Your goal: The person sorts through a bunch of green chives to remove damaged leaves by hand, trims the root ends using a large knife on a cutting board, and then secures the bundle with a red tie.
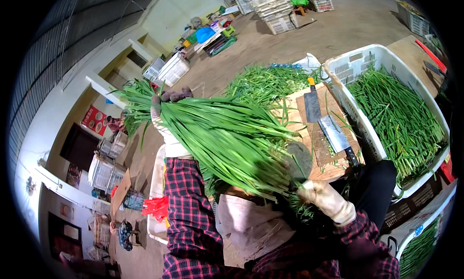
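A large bunch of garlic chives (222,134) lies across the middle, its leafy tops to the left and its pale stalk ends toward the lower right. My left hand (171,96), in a dark-fingered glove, is wrapped round the bunch near the leafy end. Beside the stalk ends is my right hand (328,201) in a cream glove, its fingers closed. A thin green strand shows near those fingertips, but what they grip is unclear. Two cleavers, one with a yellow handle (312,104) and one with a black handle (334,135), lie on a wooden board (319,170).
A white crate (351,93) of chives stands at the right, and another crate (420,230) is below it. Loose greens (263,85) are heaped beyond the board. Red ties (155,209) hang at a pale tub (157,182) left of me. Stacked crates (275,11) stand farther off.
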The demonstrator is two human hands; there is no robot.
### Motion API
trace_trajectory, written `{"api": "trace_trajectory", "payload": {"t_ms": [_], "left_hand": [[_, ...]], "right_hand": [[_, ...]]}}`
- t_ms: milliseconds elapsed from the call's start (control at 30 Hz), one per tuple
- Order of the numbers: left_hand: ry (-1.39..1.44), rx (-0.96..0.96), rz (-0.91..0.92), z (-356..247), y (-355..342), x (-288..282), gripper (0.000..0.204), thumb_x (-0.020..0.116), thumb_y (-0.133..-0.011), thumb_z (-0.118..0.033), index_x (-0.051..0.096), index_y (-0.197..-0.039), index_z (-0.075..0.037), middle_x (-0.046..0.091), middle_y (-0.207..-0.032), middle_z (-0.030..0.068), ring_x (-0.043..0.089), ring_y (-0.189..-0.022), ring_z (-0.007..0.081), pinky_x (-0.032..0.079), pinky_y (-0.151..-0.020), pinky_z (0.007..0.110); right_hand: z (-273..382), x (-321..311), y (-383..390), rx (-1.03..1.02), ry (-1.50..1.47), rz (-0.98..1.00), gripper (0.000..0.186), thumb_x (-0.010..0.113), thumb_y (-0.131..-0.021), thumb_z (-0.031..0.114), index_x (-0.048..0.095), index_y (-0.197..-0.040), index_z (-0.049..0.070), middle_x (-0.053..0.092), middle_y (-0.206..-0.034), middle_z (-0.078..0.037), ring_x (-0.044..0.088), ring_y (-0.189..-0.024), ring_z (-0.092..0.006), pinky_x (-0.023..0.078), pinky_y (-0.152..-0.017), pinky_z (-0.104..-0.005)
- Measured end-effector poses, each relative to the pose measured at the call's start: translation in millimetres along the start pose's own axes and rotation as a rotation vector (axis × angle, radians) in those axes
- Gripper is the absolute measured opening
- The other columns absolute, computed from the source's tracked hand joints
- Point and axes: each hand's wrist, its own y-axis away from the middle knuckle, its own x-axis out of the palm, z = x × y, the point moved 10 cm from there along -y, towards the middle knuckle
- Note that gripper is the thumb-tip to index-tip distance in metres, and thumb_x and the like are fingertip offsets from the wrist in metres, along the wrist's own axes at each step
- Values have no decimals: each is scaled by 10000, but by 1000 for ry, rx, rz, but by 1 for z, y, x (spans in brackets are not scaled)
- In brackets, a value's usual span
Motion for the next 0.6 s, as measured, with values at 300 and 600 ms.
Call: {"api": "trace_trajectory", "payload": {"t_ms": [300,600], "left_hand": [[11,109,-123,6,18,9,254,684,-884,-320,591,-831,-90,602,-785,10,597,-798,171,409,-1064,451],[-30,32,21,23,1,40,268,656,-896,-341,582,-888,-83,630,-836,23,622,-828,182,458,-1003,418]], "right_hand": [[107,15,-29,-360,647,-249,522,675,-858,267,528,-1274,-12,656,-974,-253,624,-942,-407,483,-838,-454],[76,23,-79,-426,426,-169,273,656,-912,265,645,-1028,19,660,-788,-109,570,-657,-166,480,-673,-263]]}}
